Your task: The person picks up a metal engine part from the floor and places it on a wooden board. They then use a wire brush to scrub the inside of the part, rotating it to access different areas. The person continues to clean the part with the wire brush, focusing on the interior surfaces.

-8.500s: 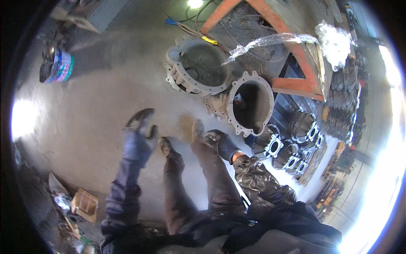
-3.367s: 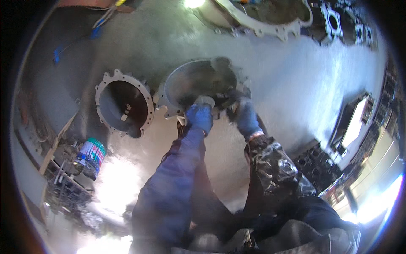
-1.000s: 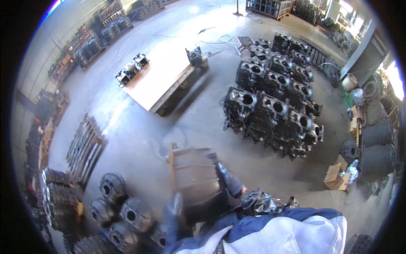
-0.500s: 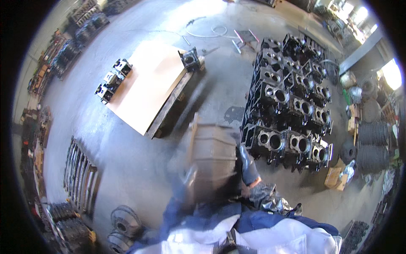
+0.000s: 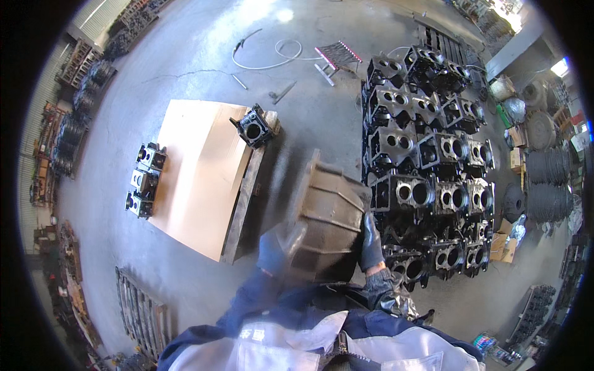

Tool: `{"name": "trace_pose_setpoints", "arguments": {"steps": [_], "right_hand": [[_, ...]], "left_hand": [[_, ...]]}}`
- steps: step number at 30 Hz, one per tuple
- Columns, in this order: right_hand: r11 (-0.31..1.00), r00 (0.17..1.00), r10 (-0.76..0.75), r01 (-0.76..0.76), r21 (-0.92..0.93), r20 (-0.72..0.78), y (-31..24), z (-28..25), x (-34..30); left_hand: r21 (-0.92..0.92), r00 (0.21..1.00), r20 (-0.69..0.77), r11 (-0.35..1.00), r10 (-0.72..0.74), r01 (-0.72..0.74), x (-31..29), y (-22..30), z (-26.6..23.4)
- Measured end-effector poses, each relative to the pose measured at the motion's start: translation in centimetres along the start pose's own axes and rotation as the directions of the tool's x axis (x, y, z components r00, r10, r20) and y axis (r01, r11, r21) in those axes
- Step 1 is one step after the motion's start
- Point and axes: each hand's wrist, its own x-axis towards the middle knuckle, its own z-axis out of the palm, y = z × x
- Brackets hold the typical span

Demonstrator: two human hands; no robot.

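Note:
Close to my body I carry a large ribbed metal housing, dark brown-grey and bulky like a gearbox casing. My gloved left hand presses against its left side, somewhat blurred by motion. On the opposite side my gloved right hand lies along the wall with fingers pointing up. The undersides of both grips are hidden behind the casting. To the right of my right hand stand several rows of black machined housings with round bores, packed closely together.
A cardboard-covered pallet lies ahead left, with a black housing at its far right corner and smaller castings along its left edge. A folding stool and a hose are farther off. A bare pallet sits at lower left.
My view has swung, so the pallet and the rows of housings sit lower in the picture. The carried housing now appears farther right and tilted, still between both hands.

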Motion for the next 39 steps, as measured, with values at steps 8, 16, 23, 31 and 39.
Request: {"name": "trace_pose_setpoints", "arguments": {"steps": [8, 16, 23, 31, 39], "right_hand": [[0.961, 0.983, 0.033, -0.081, -0.263, -0.180, -13.7, 15.5, 16.2], [0.962, 0.989, -0.130, 0.143, -0.231, 0.069, -22.0, 23.8, 37.7], [0.906, 0.973, -0.159, 0.212, -0.366, 0.169, -31.5, 33.0, 54.2], [0.877, 0.959, 0.104, 0.037, -0.480, 0.263, -37.6, 53.5, 67.4], [0.859, 0.771, 0.394, -0.116, -0.499, 0.499, -31.8, 71.1, 81.3]], "left_hand": [[-0.184, 0.949, 0.065, 0.931, -0.310, 0.316, 23.9, 2.7, -1.6], [-0.070, 0.955, 0.080, 0.954, -0.285, 0.290, 48.4, 8.2, -1.6], [-0.044, 0.977, -0.048, 0.978, -0.207, 0.205, 66.3, 10.1, 1.1], [-0.338, 0.837, -0.186, 0.833, -0.515, 0.438, 81.7, 4.9, -3.7], [-0.584, 0.701, -0.441, 0.772, -0.560, 0.250, 93.1, -2.7, -13.6]]}}
